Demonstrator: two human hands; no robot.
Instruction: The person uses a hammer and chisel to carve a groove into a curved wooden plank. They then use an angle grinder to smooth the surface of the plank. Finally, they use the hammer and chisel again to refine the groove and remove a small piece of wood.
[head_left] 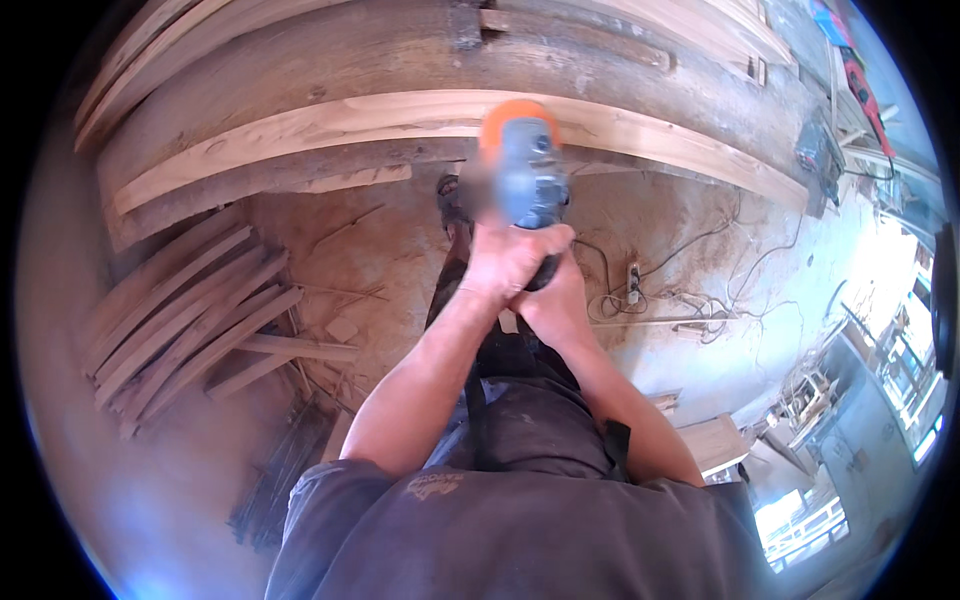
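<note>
Both my hands grip one power tool (524, 170), grey with an orange end, held out in front of me. My left hand (505, 262) wraps the handle from the left and above. My right hand (552, 305) sits just under it, closed on the same handle. The tool's orange end lies against a long pale wooden plank (300, 130) that runs across a workbench of rough planks. The tool's working end is hidden behind its body.
A pile of thin wood slats (190, 320) leans at the left. Cables and a power strip (632, 285) lie on the sawdust-covered floor at the right. Another power tool (820, 155) rests at the plank's right end. More boards (620, 40) lie beyond.
</note>
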